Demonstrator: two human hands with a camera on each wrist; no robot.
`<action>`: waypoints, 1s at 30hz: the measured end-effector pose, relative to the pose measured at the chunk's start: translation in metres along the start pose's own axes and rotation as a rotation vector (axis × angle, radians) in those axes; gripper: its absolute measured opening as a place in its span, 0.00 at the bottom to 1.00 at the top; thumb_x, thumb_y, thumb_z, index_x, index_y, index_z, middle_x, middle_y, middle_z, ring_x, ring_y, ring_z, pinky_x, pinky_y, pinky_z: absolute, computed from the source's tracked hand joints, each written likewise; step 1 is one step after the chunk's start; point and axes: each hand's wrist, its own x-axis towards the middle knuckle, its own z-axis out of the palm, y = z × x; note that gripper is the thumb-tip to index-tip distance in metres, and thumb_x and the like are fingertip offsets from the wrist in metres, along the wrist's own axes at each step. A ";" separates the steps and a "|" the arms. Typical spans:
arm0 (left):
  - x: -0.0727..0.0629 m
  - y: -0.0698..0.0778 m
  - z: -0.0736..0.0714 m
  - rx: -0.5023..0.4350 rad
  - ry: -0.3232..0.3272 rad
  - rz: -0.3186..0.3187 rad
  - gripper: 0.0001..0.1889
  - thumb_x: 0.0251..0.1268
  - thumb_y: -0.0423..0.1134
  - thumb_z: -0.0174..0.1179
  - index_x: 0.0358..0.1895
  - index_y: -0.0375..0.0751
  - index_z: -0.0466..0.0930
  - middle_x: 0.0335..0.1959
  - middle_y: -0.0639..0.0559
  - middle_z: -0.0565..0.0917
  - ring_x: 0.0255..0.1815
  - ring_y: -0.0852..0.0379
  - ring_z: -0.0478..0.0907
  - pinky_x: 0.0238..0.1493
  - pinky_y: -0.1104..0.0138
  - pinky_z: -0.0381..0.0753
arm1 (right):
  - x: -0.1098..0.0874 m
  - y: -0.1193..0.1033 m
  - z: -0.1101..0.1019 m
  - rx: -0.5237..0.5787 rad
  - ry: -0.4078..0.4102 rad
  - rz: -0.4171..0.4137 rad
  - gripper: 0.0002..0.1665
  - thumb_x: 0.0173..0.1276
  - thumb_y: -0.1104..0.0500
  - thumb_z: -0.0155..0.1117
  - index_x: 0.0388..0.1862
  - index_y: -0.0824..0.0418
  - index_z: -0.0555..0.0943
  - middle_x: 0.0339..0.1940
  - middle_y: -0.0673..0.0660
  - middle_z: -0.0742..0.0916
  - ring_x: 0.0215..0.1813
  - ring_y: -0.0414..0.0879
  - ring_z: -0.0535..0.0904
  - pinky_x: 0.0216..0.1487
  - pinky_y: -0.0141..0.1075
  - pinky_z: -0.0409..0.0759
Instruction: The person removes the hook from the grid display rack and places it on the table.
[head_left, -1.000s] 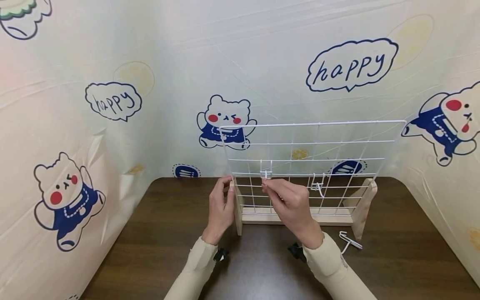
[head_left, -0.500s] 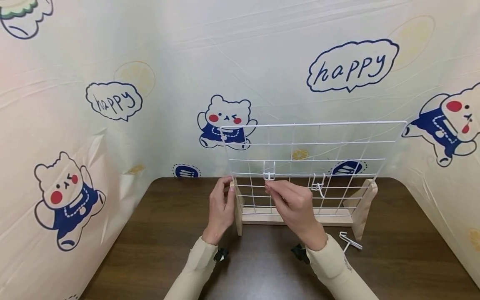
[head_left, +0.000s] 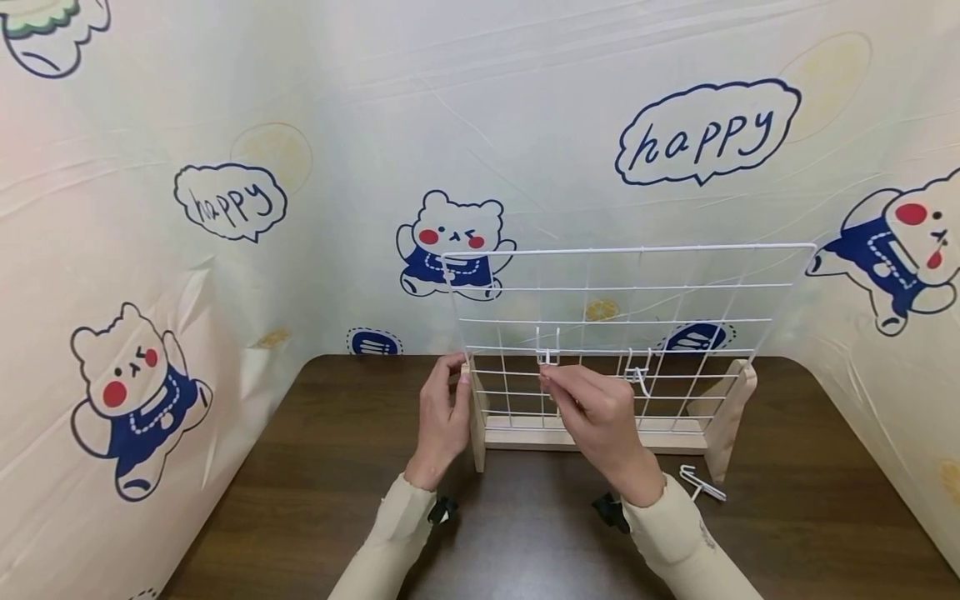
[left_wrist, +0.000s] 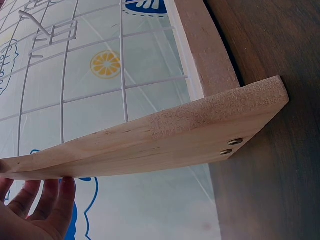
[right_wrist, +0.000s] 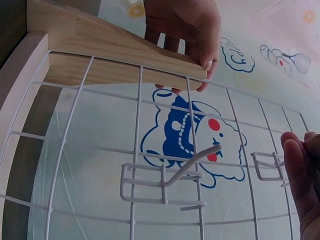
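Right hand [head_left: 596,412]: thumb and fingertips together in a pinch on the low end of a white hook [head_left: 548,357], whose frame rises just above and beyond them, upright at the wire grid [head_left: 630,321], left of its middle; whether it catches a wire cannot be told
Loose hook [head_left: 703,483]: on the dark brown tabletop [head_left: 517,533], near the cream right sleeve [head_left: 663,533], just in front of the right upright [head_left: 731,417]
Left hand [head_left: 442,417]: grips the upper end of the left upright [left_wrist: 150,135], pale wood with two screw heads [left_wrist: 235,142] low on its outer face
Base board [head_left: 517,437]: runs between the two uprights, beneath the white grid
Second hook [right_wrist: 164,185]: hangs on the grid, right of the pinched one and slightly lower, its prong jutting out
Backdrop [head_left: 562,125]: pale cloth behind the table, printed with bears in blue, lemon slices and bubbles reading "happy"
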 end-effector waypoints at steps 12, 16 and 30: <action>0.001 0.000 0.000 -0.002 -0.002 -0.003 0.13 0.81 0.36 0.51 0.60 0.38 0.77 0.54 0.44 0.84 0.52 0.52 0.83 0.55 0.51 0.89 | -0.001 0.001 -0.005 -0.036 -0.014 -0.004 0.18 0.78 0.57 0.62 0.38 0.70 0.90 0.30 0.60 0.93 0.27 0.47 0.88 0.28 0.38 0.86; 0.000 -0.001 0.000 -0.001 0.000 0.001 0.13 0.80 0.35 0.51 0.60 0.38 0.77 0.54 0.44 0.84 0.52 0.52 0.83 0.53 0.51 0.90 | -0.003 0.001 -0.007 -0.044 -0.013 -0.007 0.17 0.79 0.57 0.62 0.38 0.69 0.90 0.29 0.59 0.92 0.26 0.46 0.88 0.28 0.37 0.85; -0.001 0.000 -0.001 -0.009 -0.005 -0.012 0.13 0.81 0.36 0.51 0.60 0.38 0.77 0.54 0.44 0.84 0.52 0.51 0.83 0.54 0.51 0.89 | -0.006 0.003 -0.015 -0.073 -0.020 -0.005 0.19 0.79 0.55 0.61 0.39 0.69 0.90 0.30 0.59 0.93 0.27 0.47 0.89 0.28 0.37 0.86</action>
